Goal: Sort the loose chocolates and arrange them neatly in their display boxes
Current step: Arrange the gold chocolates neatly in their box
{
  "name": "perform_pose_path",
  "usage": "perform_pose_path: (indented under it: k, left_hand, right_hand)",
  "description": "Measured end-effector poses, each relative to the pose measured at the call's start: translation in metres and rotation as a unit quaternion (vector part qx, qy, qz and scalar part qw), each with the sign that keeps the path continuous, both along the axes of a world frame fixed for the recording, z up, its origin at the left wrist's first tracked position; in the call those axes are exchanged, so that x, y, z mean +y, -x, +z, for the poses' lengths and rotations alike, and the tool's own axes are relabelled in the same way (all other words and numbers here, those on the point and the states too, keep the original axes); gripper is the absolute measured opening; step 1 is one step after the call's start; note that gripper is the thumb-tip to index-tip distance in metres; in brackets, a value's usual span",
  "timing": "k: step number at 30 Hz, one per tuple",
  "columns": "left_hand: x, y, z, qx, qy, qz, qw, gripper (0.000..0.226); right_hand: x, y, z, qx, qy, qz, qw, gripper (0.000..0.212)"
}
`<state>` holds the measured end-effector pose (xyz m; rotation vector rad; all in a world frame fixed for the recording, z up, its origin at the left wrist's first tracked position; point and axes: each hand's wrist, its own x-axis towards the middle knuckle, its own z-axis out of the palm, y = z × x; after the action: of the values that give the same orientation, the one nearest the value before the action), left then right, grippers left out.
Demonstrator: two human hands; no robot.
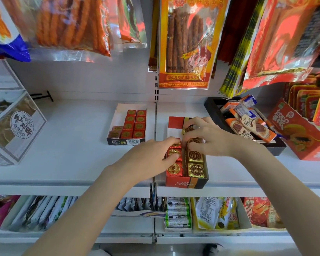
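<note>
Red-and-black display box (185, 183) sits on the white shelf (72, 145), at its front edge, just right of the shelf's centre seam. Inside: two columns of foil-wrapped chocolates, red-foil chocolates (174, 169) in the left column, gold-foil chocolates (196, 170) in the right, each with a round embossed logo. Rear part of the box shows bare white floor.

Left hand (151, 154) comes in over the box's left wall, fingers curled down onto the red column, thumb against one red piece; a true pinch cannot be told. Right hand (209, 139) is over the box's right column, fingers bent, fingertips (187, 124) touching a gold piece further back; grip unclear, the hand hides most of it.

Left of the box and further back: a white open tray (118, 115) with flat red square chocolates (135, 123) in neat rows, part of the tray floor bare. Right of the box: a black tray (213, 108) of jumbled orange wafer bars (251, 126), then a red carton (299, 137). Above the box hang spicy snack bags (185, 43). Far left of the box, a white gift box (17, 126). Below it, a lower shelf of snack packets (177, 211).
</note>
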<state>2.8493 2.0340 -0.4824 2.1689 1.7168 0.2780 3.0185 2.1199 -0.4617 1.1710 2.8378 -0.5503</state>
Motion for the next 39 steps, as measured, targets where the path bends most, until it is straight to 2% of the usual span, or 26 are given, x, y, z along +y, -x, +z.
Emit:
perform_pose_path:
  k: [3,6,8,15,30,32,35,39]
  left_hand:
    - [0.0,0.0,0.001,-0.004,0.003,0.003,1.0,0.043]
    - [0.0,0.0,0.002,-0.011,0.009,-0.002,1.0,0.042]
    - [0.0,-0.001,0.002,-0.015,0.016,-0.006,1.0,0.041]
    - [-0.001,-0.002,0.005,-0.025,0.031,-0.008,0.999,0.041]
    - [-0.001,-0.003,0.005,-0.024,0.023,-0.008,0.999,0.043]
    - [0.0,-0.003,0.003,-0.03,0.029,-0.004,0.999,0.042]
    - [0.0,-0.003,0.005,-0.042,0.041,0.001,0.998,0.042]
    - [-0.004,0.0,0.007,-0.069,0.06,0.019,0.996,0.049]
  right_hand:
    - [-0.001,0.0,-0.002,0.004,0.008,0.0,1.0,0.023]
    - [0.002,-0.004,0.005,0.105,0.037,-0.028,0.993,0.028]
    - [0.007,-0.006,0.006,0.136,0.011,-0.041,0.99,0.035]
    - [0.013,-0.001,-0.008,0.008,-0.058,-0.046,0.997,0.043]
    - [0.01,0.007,-0.004,-0.053,-0.087,-0.026,0.994,0.05]
    - [0.01,0.005,-0.003,-0.032,-0.073,-0.033,0.996,0.052]
    - [0.01,-0.002,0.001,0.059,-0.06,-0.042,0.996,0.056]
    - [0.002,-0.021,0.01,0.135,-0.016,-0.111,0.985,0.038]
